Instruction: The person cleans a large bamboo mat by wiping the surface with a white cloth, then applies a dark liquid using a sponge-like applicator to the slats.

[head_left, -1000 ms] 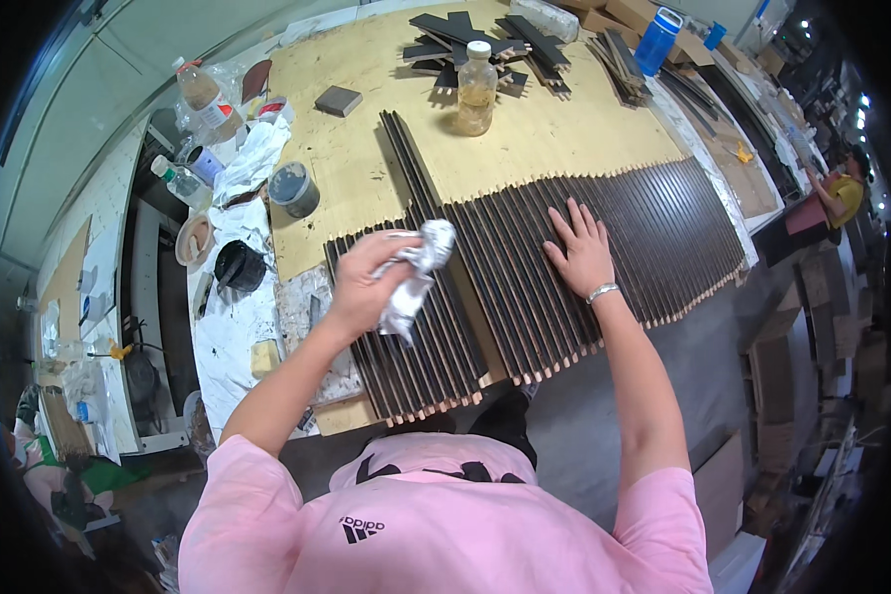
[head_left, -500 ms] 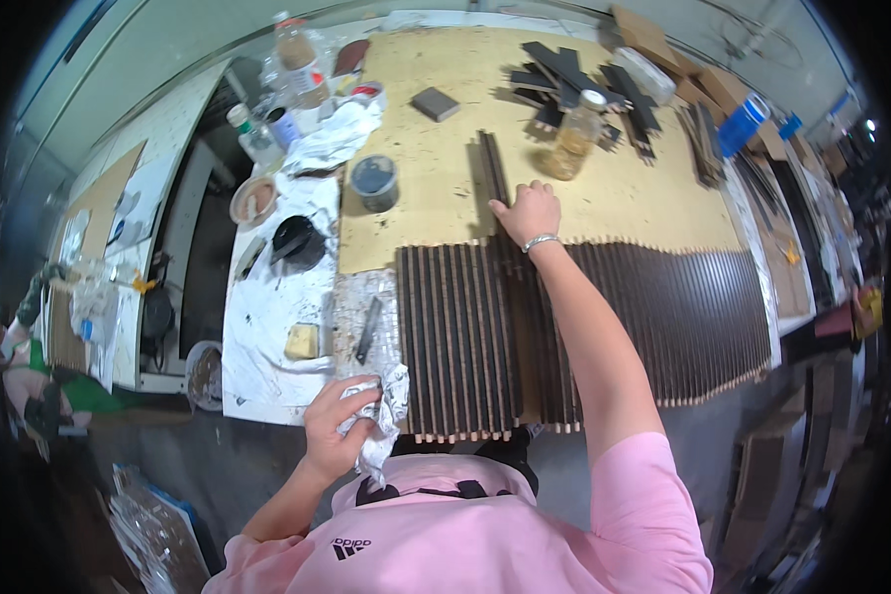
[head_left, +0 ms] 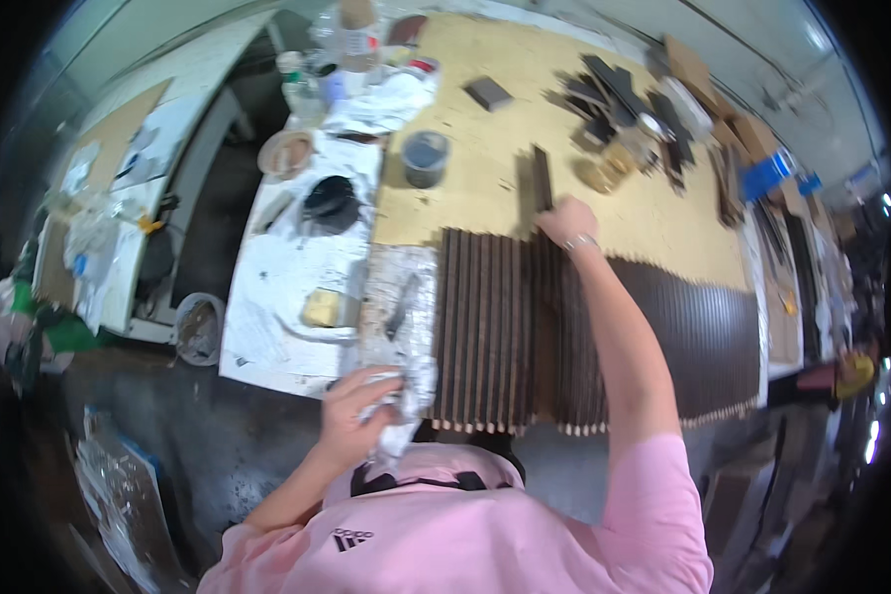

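Observation:
My right hand (head_left: 569, 220), a bracelet at its wrist, is closed at the upper part of a dark brown wooden strip (head_left: 542, 178). That strip juts past the far ends of a left batch of dark strips (head_left: 483, 332) and a right batch of strips (head_left: 678, 337), lying side by side on the table. A narrow gap parts the batches near it. My left hand (head_left: 359, 416) is closed round a crumpled white cloth (head_left: 396, 426) at the table's near edge, left of the strips. Motion blurs the right fingertips, and its forearm covers some strips.
Left are a yellow sponge (head_left: 321, 308), a black tub (head_left: 332, 205) and a brown-filled bowl (head_left: 287, 154). Beyond the strips stand a cup of dark liquid (head_left: 426, 158), a grey block (head_left: 488, 94), a jar of amber liquid (head_left: 614, 163) and loose dark pieces (head_left: 614, 94).
The whole view has shifted, so the table sits further right in it. My right hand stays on the strip, which now looks narrower, and my left hand keeps hold of the cloth.

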The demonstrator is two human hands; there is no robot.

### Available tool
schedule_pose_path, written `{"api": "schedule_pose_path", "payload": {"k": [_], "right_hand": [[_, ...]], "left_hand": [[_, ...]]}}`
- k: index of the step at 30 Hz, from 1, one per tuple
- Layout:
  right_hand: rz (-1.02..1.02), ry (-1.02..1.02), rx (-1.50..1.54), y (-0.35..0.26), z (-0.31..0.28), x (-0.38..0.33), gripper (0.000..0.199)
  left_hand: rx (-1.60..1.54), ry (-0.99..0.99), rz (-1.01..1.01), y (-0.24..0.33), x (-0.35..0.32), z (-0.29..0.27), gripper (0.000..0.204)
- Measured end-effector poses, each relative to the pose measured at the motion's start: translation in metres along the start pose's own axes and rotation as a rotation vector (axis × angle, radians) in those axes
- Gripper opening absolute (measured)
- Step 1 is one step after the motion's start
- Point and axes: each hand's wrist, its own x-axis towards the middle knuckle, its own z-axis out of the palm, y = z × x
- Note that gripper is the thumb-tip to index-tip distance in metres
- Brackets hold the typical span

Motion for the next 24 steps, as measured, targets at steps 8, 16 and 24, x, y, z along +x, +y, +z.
{"api": "schedule_pose_path", "payload": {"k": [8,16,24], "right_hand": [[-0.117,0.019,0.109,0.056,0.01,0.015,0.055],[-0.342,0.037,0.256,0.045,0.048,0.108,0.075],[-0.345,0.125,0.336,0.052,0.073,0.157,0.056]], "left_hand": [[-0.152,-0.163,0.134,0.01,0.009,0.043,0.039],[-0.076,-0.085,0.033,0.016,-0.032,0.035,0.042],[0.042,0.113,-0.103,0.022,-0.058,0.036,0.037]]}}
